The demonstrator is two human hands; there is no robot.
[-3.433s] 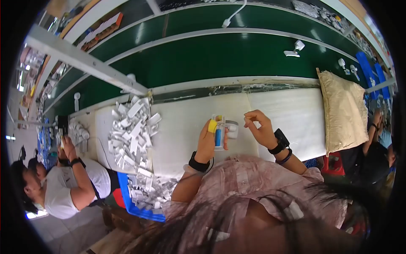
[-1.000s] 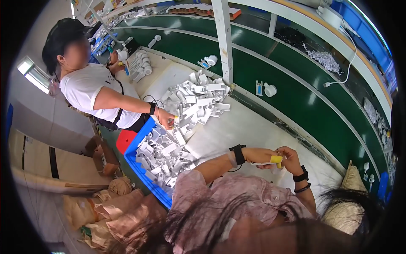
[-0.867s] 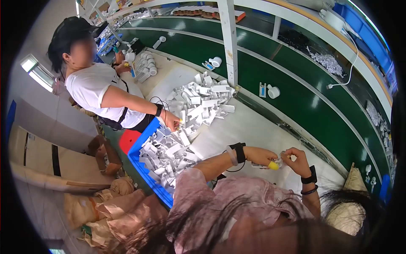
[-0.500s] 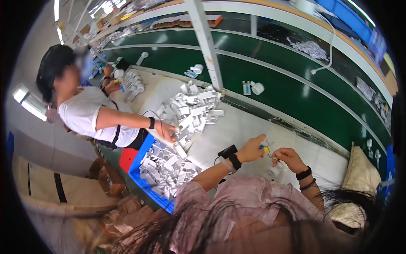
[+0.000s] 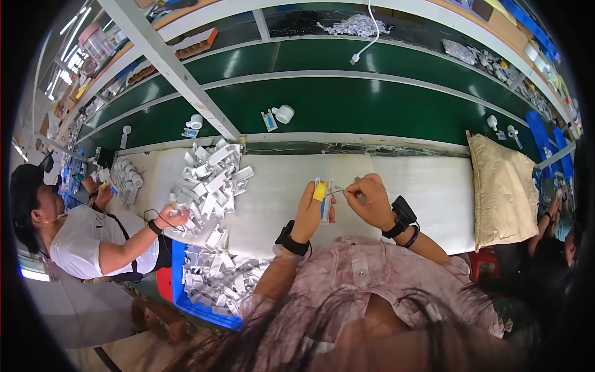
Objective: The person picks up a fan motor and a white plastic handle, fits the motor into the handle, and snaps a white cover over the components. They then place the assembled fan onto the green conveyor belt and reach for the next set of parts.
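My left hand is closed around a small flat white plastic housing with a blue strip, held upright above the table. Something yellow covers its thumb tip. Close by on the right, my right hand pinches the end of a thin wire that runs to the top of the housing. The fingers partly cover the housing and wire, so fine details are hidden. Both hands are over the pale mat.
At left lies a heap of white plastic housings, with more in a blue crate. A co-worker's hand is at the heap. A tan cushion-like bag stands right. Behind runs a green surface carrying round white parts.
The view has swung to the right. My hands have come together around the housing, its blue strip now showing. The round white part by my right hand is out of sight. The co-worker's hand has shifted.
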